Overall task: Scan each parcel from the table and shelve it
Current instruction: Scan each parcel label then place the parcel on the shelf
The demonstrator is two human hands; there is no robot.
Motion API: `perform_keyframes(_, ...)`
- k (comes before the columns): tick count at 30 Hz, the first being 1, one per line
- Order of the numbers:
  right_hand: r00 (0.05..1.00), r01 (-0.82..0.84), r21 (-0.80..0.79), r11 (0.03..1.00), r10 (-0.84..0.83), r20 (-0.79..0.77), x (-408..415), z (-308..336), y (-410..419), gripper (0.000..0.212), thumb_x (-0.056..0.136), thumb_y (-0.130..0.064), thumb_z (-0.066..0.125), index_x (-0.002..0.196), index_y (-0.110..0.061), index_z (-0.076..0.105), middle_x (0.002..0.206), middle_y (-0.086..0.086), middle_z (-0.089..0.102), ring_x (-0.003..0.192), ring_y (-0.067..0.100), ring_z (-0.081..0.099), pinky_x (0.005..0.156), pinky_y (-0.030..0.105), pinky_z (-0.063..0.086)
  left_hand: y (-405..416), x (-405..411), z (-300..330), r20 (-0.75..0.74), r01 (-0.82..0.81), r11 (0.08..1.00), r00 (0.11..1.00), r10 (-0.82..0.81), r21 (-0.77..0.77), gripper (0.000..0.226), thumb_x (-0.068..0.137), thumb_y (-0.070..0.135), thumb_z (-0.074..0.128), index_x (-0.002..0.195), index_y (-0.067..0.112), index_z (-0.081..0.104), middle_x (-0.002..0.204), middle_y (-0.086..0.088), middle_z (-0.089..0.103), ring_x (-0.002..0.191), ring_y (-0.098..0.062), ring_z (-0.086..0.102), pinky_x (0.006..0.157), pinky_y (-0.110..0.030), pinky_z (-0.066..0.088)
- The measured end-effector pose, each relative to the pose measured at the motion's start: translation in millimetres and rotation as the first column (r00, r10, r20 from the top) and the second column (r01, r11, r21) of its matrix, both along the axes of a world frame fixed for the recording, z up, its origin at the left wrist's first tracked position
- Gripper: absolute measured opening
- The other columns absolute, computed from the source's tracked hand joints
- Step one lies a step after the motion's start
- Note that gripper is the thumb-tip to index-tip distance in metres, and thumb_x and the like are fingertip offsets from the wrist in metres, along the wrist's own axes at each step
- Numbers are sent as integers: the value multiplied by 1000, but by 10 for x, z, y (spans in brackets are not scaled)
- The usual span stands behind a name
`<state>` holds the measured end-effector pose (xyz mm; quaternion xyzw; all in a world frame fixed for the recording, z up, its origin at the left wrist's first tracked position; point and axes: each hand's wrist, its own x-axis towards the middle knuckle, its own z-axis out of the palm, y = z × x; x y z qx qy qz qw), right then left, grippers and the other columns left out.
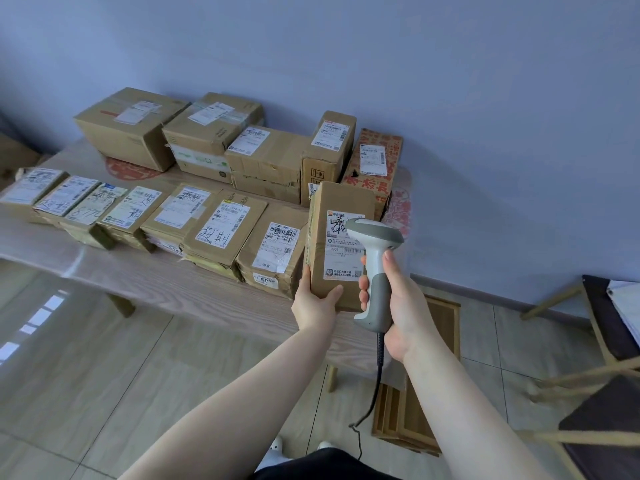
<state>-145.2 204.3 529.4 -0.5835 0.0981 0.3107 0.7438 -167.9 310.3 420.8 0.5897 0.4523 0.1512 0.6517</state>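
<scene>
Held item, left hand [317, 304]: one tall brown parcel [341, 244], gripped at its lower left corner, my thumb across the front face and my fingers behind the left edge. I hold it upright, lifted above the near right end of the table [156, 271], label side toward me. Its white shipping label [344, 249] carries barcodes and black marker scrawl.

Held item, right hand [394, 303]: one grey-and-white barcode scanner [374, 268], my fingers wrapped round its handle, thumb lying up the right side. Its head overlaps the label's upper right corner in my view; whether it touches the parcel, I cannot tell. A dark cable [375, 382] hangs from the butt of the handle toward the floor.

Table, front row: flat parcels in low stacks [221, 230], side by side from the left end, each labelled, several scribbled over in black marker.

Table, back row: larger cartons [128, 128] standing against the blue wall [450, 98]; at the right end a carton printed with red characters [375, 161], just behind the parcel I hold.

Floor, pale tiles: flattened cardboard pieces [419, 393] leaning by the right table leg.

Right margin: dark chair with pale wooden legs [602, 403], well apart from the table.
</scene>
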Motion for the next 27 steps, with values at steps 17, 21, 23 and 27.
perform_keyframes(17,968,-250,144,958,241,75,-524,0,361,45,98,-56,43,116,-21,65,71,-3,57,61,8,47,66,21,44,801,-1883,663,260,-175,950,935,243,-258,46,88,0,72,129,18,62,114,-4,73,101,-26,72,67,-29,61)
perform_keyframes(21,924,-381,100,919,378,51,-1078,-48,983,42,97,-54,45,107,-18,63,67,-4,55,57,8,47,59,18,43,1164,-2611,638,258,-354,889,866,429,-290,39,89,0,70,124,15,64,113,-5,72,104,-29,71,64,-28,60)
perform_keyframes(23,909,-417,86,905,413,58,-1395,-95,1316,41,95,-53,50,105,-15,63,66,-2,58,56,9,49,58,19,45,1373,-2975,596,255,-426,855,828,500,-295,41,89,0,71,127,14,63,112,-5,71,102,-29,71,63,-27,60)
perform_keyframes(27,866,-500,61,864,499,41,-2104,-161,2016,39,98,-51,48,98,-16,65,64,-2,58,54,7,50,58,20,43,1835,-3771,524,240,-533,798,766,596,-280,41,89,-1,70,127,14,62,103,1,70,99,-28,70,63,-28,61)
